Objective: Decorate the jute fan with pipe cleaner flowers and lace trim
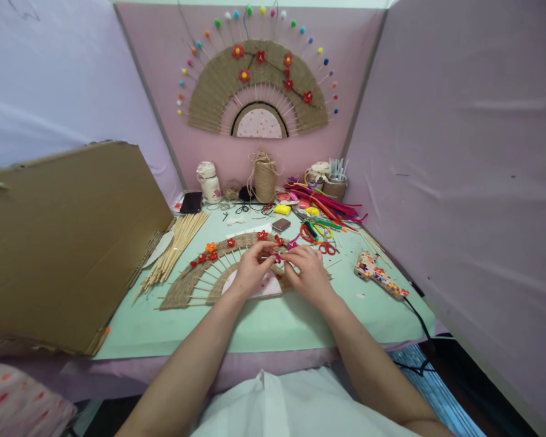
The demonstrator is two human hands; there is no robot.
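Both my hands meet above a fan (182,285) of twine-covered sticks lying on the table. My left hand (256,264) is closed, its thumb and fingertips pinching a small magenta flower (277,258). From the other side, my right hand (308,270) has its thumb and fingers on the same flower. Another magenta piece (293,244) shows just beyond my right fingers. Red flowers (231,242) and an orange flower (211,247) sit along the fan's outer band. My hands hide part of the fan's right side and its spotted half-round centre (268,285).
A glue gun (380,276) with its cord lies at right. Scissors (327,247), pliers and magenta-red pipe cleaners (330,203) are behind my right hand. Wooden sticks (175,249) and a large cardboard sheet (68,243) stand left. Twine (264,177) and a finished fan (218,85) are behind.
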